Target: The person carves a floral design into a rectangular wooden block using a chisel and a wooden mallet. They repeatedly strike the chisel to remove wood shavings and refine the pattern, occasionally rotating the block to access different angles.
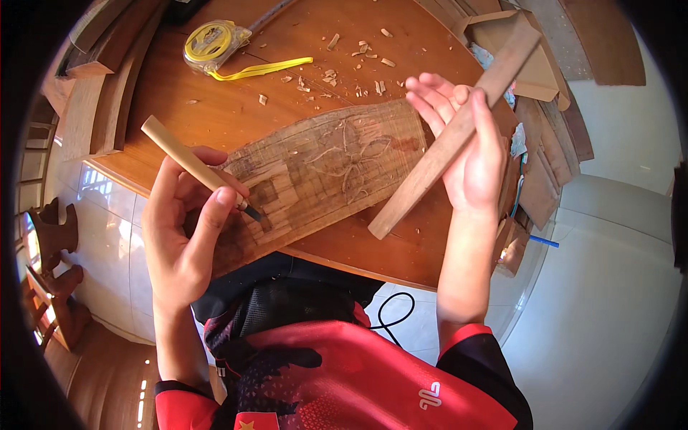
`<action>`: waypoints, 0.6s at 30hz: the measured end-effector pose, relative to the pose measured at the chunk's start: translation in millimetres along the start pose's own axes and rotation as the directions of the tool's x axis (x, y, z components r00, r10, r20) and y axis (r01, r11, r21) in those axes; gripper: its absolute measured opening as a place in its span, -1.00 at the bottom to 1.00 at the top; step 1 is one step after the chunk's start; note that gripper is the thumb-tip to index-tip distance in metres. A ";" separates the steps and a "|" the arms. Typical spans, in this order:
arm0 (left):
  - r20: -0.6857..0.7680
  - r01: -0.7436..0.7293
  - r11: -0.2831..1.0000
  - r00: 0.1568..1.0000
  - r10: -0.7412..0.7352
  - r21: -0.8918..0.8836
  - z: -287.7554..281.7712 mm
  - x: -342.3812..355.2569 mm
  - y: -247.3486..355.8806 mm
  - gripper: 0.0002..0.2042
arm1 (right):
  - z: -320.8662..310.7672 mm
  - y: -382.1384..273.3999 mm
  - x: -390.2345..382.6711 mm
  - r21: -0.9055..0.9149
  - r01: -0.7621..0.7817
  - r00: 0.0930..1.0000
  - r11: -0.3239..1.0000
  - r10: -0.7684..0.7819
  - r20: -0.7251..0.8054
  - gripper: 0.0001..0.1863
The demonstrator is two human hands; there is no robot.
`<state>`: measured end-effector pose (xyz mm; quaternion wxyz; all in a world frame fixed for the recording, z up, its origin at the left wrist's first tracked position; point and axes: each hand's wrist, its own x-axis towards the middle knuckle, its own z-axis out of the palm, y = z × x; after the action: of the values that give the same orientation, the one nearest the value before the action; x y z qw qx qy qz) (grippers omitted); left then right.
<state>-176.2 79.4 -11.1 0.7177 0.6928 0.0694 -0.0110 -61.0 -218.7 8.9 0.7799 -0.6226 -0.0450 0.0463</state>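
My left hand (183, 236) grips a chisel (169, 145) by its pale wooden handle, its short metal blade resting on a carved wooden board (358, 143). The board lies tilted near the table's front edge, with a flower outline cut into its right part and squarish cuts under the blade. My right hand (473, 172) holds a long, flat wooden bar (412, 201) diagonally over the board's right end, thumb along it and fingertips raised behind it.
A yellow tape measure (215, 46) and scattered wood shavings (330, 77) lie on the wooden table (344, 261). Stacked planks (93, 107) flank it at left, more planks (545, 179) and cardboard at right. Carved wooden furniture (50, 279) stands at lower left; a black cord (403, 315) hangs below.
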 end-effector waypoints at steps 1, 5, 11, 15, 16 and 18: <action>-0.009 -0.001 1.000 1.000 0.001 0.005 1.7 0.2 1.1 -0.70 | -2.7 -2.5 -3.5 0.032 -0.030 0.999 0.999 0.029 0.036 -0.64; -0.064 -0.029 0.998 0.997 0.033 0.053 7.9 -0.7 0.3 -0.68 | -12.4 -1.5 -19.4 -0.027 -0.198 0.962 0.980 0.200 0.183 -0.63; -0.167 -0.182 0.970 0.964 0.208 0.159 10.3 0.2 -13.1 -0.66 | -34.9 -6.4 -35.8 -0.084 -0.316 0.943 0.945 0.322 0.082 -0.60; -0.118 -0.198 0.958 0.967 0.225 0.207 5.3 9.6 -11.9 -0.66 | -34.6 -8.1 -51.7 -0.265 -0.302 0.937 0.916 0.337 0.095 -0.54; -0.104 -0.191 0.959 0.971 0.216 0.209 3.1 13.5 -11.1 -0.66 | -30.1 -7.9 -58.2 -0.211 -0.304 0.925 0.929 0.340 0.168 -0.54; -0.098 -0.148 0.965 0.980 0.173 0.216 1.1 19.2 -8.5 -0.66 | -20.3 -8.7 -72.9 -0.105 -0.327 0.888 0.939 0.343 0.305 -0.52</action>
<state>-158.0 79.5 -21.7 0.6347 0.7668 0.0530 0.0803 -130.5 -249.6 11.9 0.7267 -0.6247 -0.0636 0.2788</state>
